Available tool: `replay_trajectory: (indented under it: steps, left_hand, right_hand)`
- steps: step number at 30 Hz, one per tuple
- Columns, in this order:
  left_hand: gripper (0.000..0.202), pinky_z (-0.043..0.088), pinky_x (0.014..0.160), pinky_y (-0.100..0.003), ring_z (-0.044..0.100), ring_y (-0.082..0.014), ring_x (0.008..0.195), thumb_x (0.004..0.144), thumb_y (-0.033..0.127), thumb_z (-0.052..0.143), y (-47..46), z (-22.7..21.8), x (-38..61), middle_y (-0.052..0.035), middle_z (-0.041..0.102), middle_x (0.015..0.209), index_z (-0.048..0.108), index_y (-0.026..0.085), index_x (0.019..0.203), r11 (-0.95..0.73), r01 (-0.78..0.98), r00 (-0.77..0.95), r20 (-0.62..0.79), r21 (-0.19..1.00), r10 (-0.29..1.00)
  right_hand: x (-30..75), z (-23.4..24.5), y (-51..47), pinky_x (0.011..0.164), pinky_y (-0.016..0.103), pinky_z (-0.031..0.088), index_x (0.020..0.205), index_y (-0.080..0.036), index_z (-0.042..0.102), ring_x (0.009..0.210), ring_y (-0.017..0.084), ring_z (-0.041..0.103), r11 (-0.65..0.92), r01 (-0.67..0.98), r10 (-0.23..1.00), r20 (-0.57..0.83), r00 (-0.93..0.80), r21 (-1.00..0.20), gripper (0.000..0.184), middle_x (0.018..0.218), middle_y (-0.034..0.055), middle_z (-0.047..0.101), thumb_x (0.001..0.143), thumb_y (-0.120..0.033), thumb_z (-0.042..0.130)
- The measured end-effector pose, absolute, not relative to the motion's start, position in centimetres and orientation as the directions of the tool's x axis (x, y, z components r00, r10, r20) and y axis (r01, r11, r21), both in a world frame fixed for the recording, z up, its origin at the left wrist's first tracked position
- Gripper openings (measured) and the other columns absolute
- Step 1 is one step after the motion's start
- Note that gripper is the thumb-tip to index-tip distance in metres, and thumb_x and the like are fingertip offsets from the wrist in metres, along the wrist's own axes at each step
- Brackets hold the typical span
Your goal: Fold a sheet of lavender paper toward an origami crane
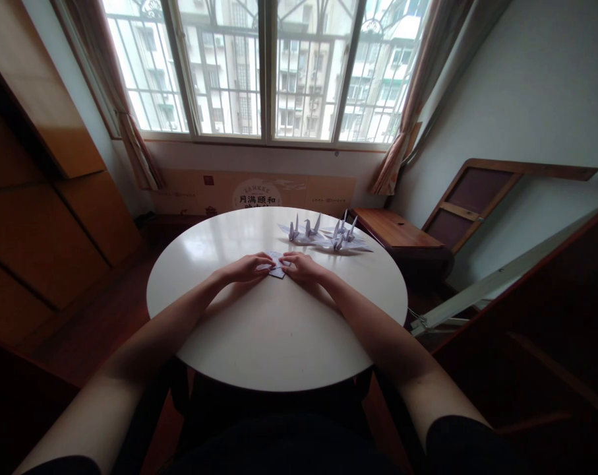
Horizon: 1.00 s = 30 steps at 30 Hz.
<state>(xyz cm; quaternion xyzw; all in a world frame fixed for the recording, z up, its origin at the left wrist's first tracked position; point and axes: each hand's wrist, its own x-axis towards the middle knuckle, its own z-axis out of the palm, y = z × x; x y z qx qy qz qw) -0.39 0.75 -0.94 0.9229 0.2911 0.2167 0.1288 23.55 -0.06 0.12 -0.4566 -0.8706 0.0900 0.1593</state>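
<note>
A small folded piece of paper (277, 272), pale with a bluish tint, lies on the white round table (273, 330) between my hands. Its left side is under the bent fingers of my left hand (250, 266), thumb and fingertips closed on it. From the other side, the fingers of my right hand (303, 266) close on its right part. My fingers cover parts of the paper, so its full shape and folds are hidden. Beyond my right hand stand several folded paper cranes (338, 241) in the same pale colour, grouped close together with spread wings.
A low wooden cabinet (397, 227) stands behind the table at the right, with a wooden frame (469, 201) leaning by the wall. A printed cardboard panel (299, 191) is below the barred window (269, 72). Wooden cupboards (56, 218) line the left.
</note>
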Motion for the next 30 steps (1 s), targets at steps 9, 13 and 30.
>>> replay_trajectory:
  steps: [9,13,30]
  left_hand:
    - [0.035,0.048,0.095,-0.032,0.062,-0.0217,0.106,0.091,0.039,0.051,0.82,-0.92,-0.39,-0.0131,0.061,0.121,0.066,0.019,0.116,-0.792,0.487,0.737,0.314,0.368,0.598]
    - [0.036,0.048,0.094,-0.030,0.062,-0.0215,0.106,0.091,0.039,0.050,0.66,-0.76,-0.35,-0.0129,0.061,0.122,0.067,0.018,0.115,-0.792,0.496,0.736,0.311,0.356,0.601]
    - [0.036,0.047,0.097,-0.032,0.062,-0.0221,0.107,0.091,0.040,0.051,0.83,-0.88,-0.49,-0.0124,0.061,0.122,0.066,0.019,0.116,-0.790,0.500,0.736,0.308,0.354,0.603]
  right_hand:
    - [23.55,-0.07,0.12,0.107,0.044,0.035,0.126,-0.023,0.062,0.129,0.030,0.048,0.564,0.772,0.826,0.187,-0.532,-0.294,0.042,0.138,0.0117,0.054,0.088,-0.040,0.057]
    - [23.59,-0.07,0.09,0.108,0.044,0.034,0.127,-0.022,0.062,0.129,0.030,0.048,0.565,0.771,0.825,0.184,-0.535,-0.293,0.043,0.138,0.0121,0.054,0.088,-0.040,0.056]
    - [23.63,-0.58,0.62,0.108,0.044,0.035,0.128,-0.024,0.060,0.130,0.029,0.048,0.582,0.763,0.813,0.185,-0.552,-0.282,0.045,0.138,0.0109,0.054,0.088,-0.043,0.055]
